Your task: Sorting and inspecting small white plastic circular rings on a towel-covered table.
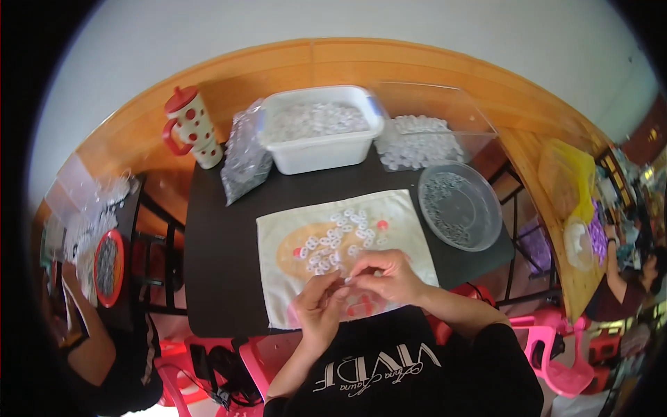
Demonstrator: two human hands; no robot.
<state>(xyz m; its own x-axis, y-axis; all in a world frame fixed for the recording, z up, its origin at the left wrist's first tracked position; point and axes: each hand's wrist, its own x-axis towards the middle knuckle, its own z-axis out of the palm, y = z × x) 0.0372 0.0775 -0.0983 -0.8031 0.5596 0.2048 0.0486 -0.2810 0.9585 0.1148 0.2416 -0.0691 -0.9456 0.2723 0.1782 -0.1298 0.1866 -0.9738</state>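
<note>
My left hand (321, 304) and my right hand (390, 276) meet over the near part of a pale printed cloth (276, 240). Their fingertips pinch together on a small white piece (347, 280), mostly hidden by the fingers, so its exact shape cannot be told. Just beyond the hands, several small white oval rings (332, 240) lie loosely scattered on the cloth. To the right of the cloth, a round clear basin (479, 229) holds many small dark grey parts.
Behind the cloth stand a white tub (319, 156) full of whitish pieces, a clear box (479, 132) of white round pieces, a plastic bag (246, 156) of grey parts and a red-lidded tumbler (198, 135). People sit at tables on either side; pink chairs (566, 361) are nearby.
</note>
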